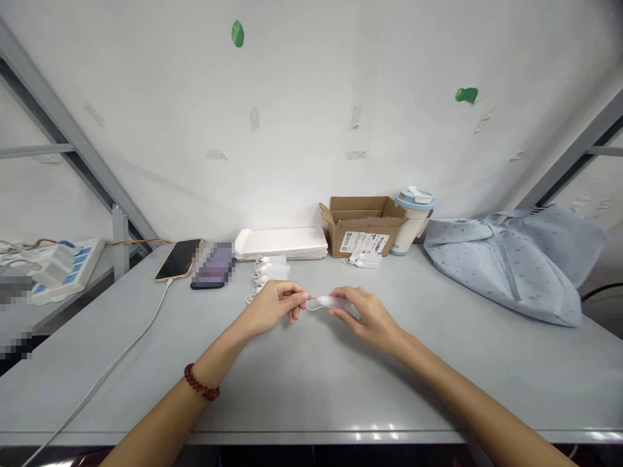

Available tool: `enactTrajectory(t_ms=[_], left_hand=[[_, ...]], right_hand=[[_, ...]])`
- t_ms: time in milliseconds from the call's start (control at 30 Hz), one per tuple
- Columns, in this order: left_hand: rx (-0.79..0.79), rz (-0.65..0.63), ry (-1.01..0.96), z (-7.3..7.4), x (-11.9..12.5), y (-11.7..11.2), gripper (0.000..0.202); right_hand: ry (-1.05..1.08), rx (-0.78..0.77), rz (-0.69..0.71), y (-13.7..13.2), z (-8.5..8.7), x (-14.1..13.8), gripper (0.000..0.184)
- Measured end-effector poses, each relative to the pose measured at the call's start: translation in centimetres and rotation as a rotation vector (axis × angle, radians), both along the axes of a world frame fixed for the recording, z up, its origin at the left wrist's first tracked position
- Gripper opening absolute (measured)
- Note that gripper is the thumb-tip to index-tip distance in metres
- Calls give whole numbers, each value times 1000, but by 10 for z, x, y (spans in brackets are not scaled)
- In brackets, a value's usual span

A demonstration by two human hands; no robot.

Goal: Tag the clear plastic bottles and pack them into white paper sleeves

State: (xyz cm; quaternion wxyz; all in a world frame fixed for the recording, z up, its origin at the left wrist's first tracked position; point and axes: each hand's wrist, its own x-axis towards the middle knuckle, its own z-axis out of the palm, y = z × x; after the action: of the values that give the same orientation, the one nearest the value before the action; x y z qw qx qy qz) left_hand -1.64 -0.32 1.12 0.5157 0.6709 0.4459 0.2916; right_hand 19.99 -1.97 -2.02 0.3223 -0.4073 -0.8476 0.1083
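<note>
In the middle of the table my right hand (365,314) grips a small translucent white tube (328,301) between thumb and fingers, its narrow end facing left. A thin white cord (315,308) loops from that end toward my left hand (281,301). The left thumb and fingertips are pinched on a thin dark pin-like piece (313,298) that reaches to the tube's tip; its exact kind is too small to tell. Behind my left hand lie several similar white tubes (272,269) with cords. Another group of corded white tubes (367,261) rests in front of the cardboard box.
Along the back stand a stack of white envelopes (282,243), an open cardboard box (365,227) and a blue-lidded cup (413,220). A light blue fabric bag (506,266) occupies the right. Left are a phone (179,259) on a white cable (129,350), a blurred dark object (214,264) and a power strip (73,272).
</note>
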Motion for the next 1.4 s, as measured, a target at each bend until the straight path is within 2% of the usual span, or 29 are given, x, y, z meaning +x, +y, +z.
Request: enactTrajectory(t_ms=[367, 767, 1033, 1267, 1400], left_hand=[[-30, -106, -23, -1, -2, -1, 27], [-23, -96, -21, 0, -2, -1, 28], [-2, -68, 32, 1, 1, -3, 26], [-49, -73, 54, -2, 6, -7, 25], [-71, -89, 31, -3, 6, -8, 25]], right_hand=[[15, -1, 4, -2, 1, -1, 16], [11, -3, 16, -2, 1, 0, 16], [-20, 76, 42, -1, -3, 1, 14], [6, 27, 99, -6, -3, -1, 13], [-8, 76, 115, -7, -4, -1, 14]])
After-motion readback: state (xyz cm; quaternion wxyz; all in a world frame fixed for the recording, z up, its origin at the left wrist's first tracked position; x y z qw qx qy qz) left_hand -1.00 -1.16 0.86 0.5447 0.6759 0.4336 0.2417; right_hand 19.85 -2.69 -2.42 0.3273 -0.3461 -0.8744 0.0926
